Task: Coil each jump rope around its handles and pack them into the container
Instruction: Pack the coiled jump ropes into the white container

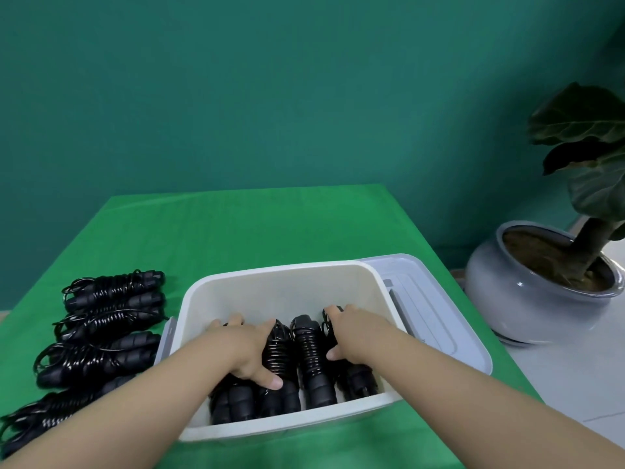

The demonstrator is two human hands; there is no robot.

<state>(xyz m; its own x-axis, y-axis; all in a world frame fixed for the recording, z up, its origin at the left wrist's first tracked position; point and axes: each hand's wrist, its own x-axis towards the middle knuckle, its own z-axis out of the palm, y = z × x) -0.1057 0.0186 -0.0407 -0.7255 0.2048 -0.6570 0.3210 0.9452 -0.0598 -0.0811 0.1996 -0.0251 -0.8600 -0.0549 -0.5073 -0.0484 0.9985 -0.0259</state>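
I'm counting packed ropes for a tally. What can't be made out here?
Head view only:
- Ropes in the container: left hand and right hand cover several; exact count unclear.
- Nearest coiled rope on the cloth: cut off by the frame edge and the left forearm.

You have a container [270, 286] of smooth, matt, off-white plastic; its inner walls show only a soft sheen. Under it, showing to its right, lies a grey plastic lid [436, 319], smooth with moulded ridges. Inside the container, the coiled jump ropes [309, 357] are black: the cord looks glossy and catches light on each turn, the handles duller, matt. Left of the container, 4 more bundles [101, 333] share that finish. The table cover [253, 228] beneath is green cloth, matt, faintly creased. Right of the container, the plant pot [517, 299] looks glazed and glossy.
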